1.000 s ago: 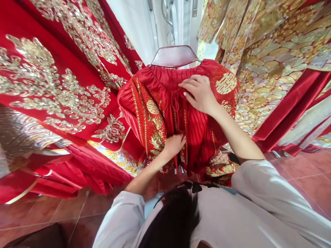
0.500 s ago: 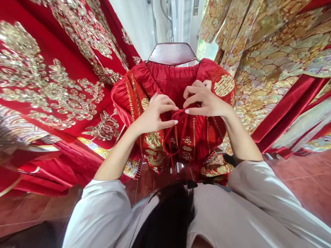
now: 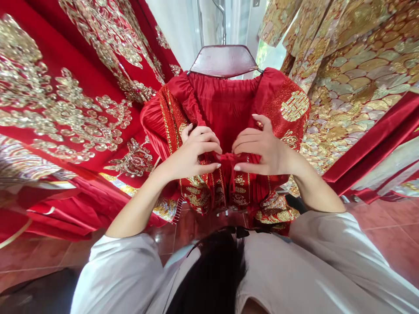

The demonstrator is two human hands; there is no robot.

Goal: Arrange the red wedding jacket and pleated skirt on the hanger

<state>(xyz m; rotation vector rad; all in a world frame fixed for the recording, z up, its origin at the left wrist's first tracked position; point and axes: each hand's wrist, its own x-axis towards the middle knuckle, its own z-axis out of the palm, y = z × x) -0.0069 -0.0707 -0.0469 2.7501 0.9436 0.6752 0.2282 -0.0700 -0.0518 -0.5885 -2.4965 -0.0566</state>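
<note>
Red embroidered jacket (image 3: 225,117) hangs upright just in front of the person, its front parted at the neck. Nearest is dark hair (image 3: 209,270), falling over a pale top (image 3: 288,266) whose loose sleeves end near the elbows. A dark object (image 3: 42,283) lies at the lower left edge, too little shown to name. Tiled floor (image 3: 386,218) in reddish brown shows on both sides and below the jacket.

Both hands meet at the middle of the jacket's front, close together but apart from each other. Between them a knotted red cord (image 3: 228,156) is drawn level, with its ends dangling below. The left hand (image 3: 200,150) and the right hand (image 3: 263,148) hold it at their bent fingers, each thumb a narrow gap below the forefinger; how the cord passes among the fingers is hidden. The right forefinger or another finger points up, apart from the rest.

Gold embroidery runs down the jacket, and its shoulders sit on a broad hanger (image 3: 224,61) with a metal hook (image 3: 224,26). To the left hangs a red gown (image 3: 88,52) with sparkling beadwork; to the right, a gold scale-patterned garment (image 3: 353,83). Pale panels (image 3: 178,22) stand behind.
</note>
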